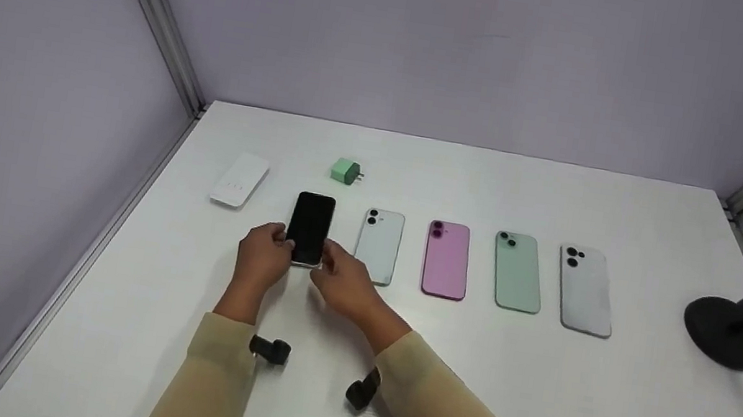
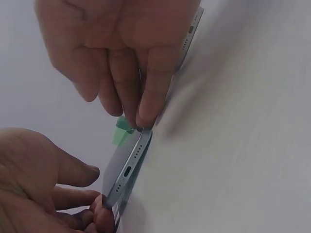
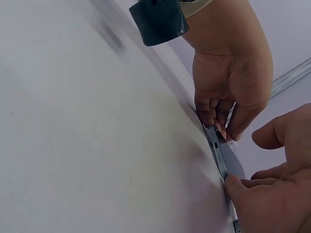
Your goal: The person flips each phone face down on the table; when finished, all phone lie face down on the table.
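Note:
A phone with a dark screen [image 1: 311, 222] lies face up at the left end of a row of phones. My left hand [image 1: 279, 243] pinches its near left corner and my right hand [image 1: 332, 254] pinches its near right corner. In the left wrist view the phone's bottom edge [image 2: 127, 171], with its port, is tilted a little off the white table, between my left hand [image 2: 97, 194] and the fingertips of my right hand [image 2: 146, 116]. The right wrist view shows the same edge [image 3: 219, 154] held between my left hand [image 3: 226, 128] and right hand [image 3: 248, 165].
To the right, face down on the white table [image 1: 533, 406], lie a pale phone [image 1: 378, 246], a pink phone [image 1: 446, 259], a green phone [image 1: 517, 271] and a white phone [image 1: 585, 289]. Behind are a green charger [image 1: 346, 171] and a white power bank [image 1: 240, 179]. A black stand [image 1: 728, 331] sits far right.

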Demonstrator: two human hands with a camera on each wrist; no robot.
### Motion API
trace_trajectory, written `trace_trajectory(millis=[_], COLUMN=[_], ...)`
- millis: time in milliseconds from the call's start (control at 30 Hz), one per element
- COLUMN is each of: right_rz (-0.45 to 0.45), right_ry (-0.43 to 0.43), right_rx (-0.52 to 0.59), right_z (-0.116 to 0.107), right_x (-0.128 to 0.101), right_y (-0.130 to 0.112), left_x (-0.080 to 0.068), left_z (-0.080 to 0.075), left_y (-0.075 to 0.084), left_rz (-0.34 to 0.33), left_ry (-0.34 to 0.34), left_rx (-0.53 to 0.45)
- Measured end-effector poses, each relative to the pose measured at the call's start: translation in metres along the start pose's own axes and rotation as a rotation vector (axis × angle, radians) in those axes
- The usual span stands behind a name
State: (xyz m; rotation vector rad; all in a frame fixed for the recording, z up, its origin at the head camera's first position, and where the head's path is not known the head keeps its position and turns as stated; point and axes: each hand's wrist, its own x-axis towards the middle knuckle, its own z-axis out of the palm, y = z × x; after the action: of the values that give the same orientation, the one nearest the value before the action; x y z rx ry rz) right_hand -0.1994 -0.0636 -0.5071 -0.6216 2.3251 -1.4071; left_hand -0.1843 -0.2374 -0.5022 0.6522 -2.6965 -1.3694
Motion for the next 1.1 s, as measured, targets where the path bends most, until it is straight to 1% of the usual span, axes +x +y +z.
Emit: trace_trajectory(millis=[133, 233, 333, 433, 533, 667, 733, 867, 967, 1100], right_rz=[-0.039, -0.058, -0.071, -0.065, -0.047, -0.031, -0.030, -0.049, -0.068, -0.096], right_ry=[0.031, 0.064, 0.085, 0.091, 0.099, 0.111, 0.108, 0.096, 0.085, 0.080], right_rx=[-0.132, -0.224, -0.311, -0.393, -0.446, -0.468, -0.471, -0.468, -0.451, -0.410], right_z=[0.004, 0.008, 0.012, 0.016, 0.019, 0.020, 0.020, 0.020, 0.020, 0.017], right_x=[0.000, 0.000, 0.002, 0.004, 0.005, 0.005, 0.004, 0.003, 0.003, 0.004], right_y=[0.001, 0.002, 0.001, -0.001, -0.003, -0.005, -0.004, -0.002, 0.000, 0.003], left_x=[0.002, 0.004, 0.005, 0.005, 0.004, 0.003, 0.002, -0.003, -0.007, -0.013], left_z=[-0.006, -0.011, -0.013, -0.014, -0.014, -0.012, -0.011, -0.008, -0.006, -0.002], left_y=[-0.007, -0.008, -0.007, -0.005, -0.003, -0.001, 0.001, 0.003, 0.003, 0.005], left_rz=[-0.027, -0.036, -0.039, -0.037, -0.038, -0.033, -0.022, 0.029, 0.058, 0.076], left_ry=[-0.017, -0.023, -0.019, -0.003, 0.014, 0.031, 0.034, 0.060, 0.093, 0.125], left_rx=[-0.085, -0.134, -0.162, -0.176, -0.202, -0.252, -0.250, -0.138, -0.061, -0.061])
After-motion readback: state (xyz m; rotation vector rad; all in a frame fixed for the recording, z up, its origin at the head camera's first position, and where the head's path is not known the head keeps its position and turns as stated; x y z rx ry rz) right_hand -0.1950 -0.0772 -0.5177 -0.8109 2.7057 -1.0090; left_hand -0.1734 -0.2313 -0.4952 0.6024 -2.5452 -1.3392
